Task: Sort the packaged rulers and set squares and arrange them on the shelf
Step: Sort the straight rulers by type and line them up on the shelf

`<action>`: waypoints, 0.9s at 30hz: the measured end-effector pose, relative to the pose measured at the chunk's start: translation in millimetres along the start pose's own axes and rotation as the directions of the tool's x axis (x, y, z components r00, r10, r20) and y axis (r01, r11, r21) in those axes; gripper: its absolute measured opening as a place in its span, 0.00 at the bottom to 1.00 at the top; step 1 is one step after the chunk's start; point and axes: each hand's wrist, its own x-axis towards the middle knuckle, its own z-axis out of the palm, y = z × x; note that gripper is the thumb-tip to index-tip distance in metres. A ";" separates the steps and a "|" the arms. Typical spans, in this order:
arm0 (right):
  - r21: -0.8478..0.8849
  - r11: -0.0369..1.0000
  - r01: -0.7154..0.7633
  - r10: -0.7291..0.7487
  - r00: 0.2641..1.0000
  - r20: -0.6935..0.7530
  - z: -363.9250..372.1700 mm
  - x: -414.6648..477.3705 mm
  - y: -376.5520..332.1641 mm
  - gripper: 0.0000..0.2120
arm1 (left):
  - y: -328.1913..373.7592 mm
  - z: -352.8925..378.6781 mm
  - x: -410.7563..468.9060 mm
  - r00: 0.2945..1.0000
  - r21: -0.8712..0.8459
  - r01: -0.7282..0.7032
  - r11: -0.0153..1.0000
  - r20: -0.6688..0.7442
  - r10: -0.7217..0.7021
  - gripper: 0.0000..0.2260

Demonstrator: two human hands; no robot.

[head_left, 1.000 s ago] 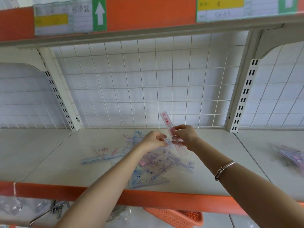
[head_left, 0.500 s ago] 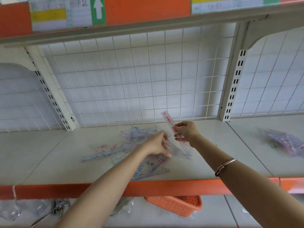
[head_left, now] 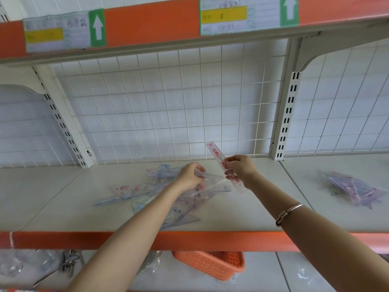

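Observation:
A loose pile of clear packaged rulers and set squares (head_left: 134,197) lies spread over the middle of the white shelf (head_left: 52,199). My right hand (head_left: 242,168) holds a pink-printed packaged ruler (head_left: 216,154) up at a slant above the pile. My left hand (head_left: 189,175) grips a clear packaged set square (head_left: 214,182), lifted a little off the pile, its tip reaching toward the ruler. Further pieces sit under my left forearm, partly hidden.
A second heap of pink and blue packages (head_left: 353,188) lies on the shelf section to the right. A wire grid backs the shelf. An orange basket (head_left: 212,266) and clear bags (head_left: 12,266) sit on the shelf below. The upper shelf edge carries labels (head_left: 63,30).
My left hand has picked a clear set square up from the pile and holds it lifted. My right hand keeps the pink ruler in about the same place.

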 end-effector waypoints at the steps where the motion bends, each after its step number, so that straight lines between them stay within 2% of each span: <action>1: -0.007 1.000 0.003 -0.003 1.000 0.009 -3.5 0.1 -0.7 0.08 | 2.3 0.9 0.6 1.000 -0.039 0.011 0.999 -0.011 -0.011 0.13; 4: -0.030 1.000 0.003 -0.002 0.999 0.043 -14.1 0.5 -2.0 0.08 | 8.9 1.3 0.4 0.998 -0.104 0.033 0.994 -0.048 -0.038 0.12; 8: -0.056 0.998 0.007 -0.002 0.996 0.091 -25.3 -0.8 -2.1 0.08 | 10.3 0.7 -0.1 0.987 -0.040 0.054 0.998 -0.152 -0.060 0.13; 14: -0.099 0.995 0.033 -0.013 0.980 0.198 -27.6 -6.5 1.6 0.14 | 6.1 -13.2 -11.9 0.906 0.012 0.147 0.989 -0.403 -0.130 0.13; 17: -0.193 0.980 0.057 -0.004 0.964 0.266 -20.2 -11.2 2.7 0.20 | -4.3 -25.3 -21.6 0.864 0.023 0.226 0.974 -0.466 -0.189 0.12; 21: -0.386 0.906 0.172 -0.040 0.945 0.325 -2.2 -16.7 6.6 0.20 | -17.8 -42.2 -31.0 0.838 0.012 0.276 0.961 -0.492 -0.235 0.12; 27: -0.558 0.752 0.351 -0.135 0.911 0.390 29.3 -15.4 7.8 0.16 | -28.0 -61.9 -38.1 0.833 0.009 0.256 0.967 -0.509 -0.216 0.14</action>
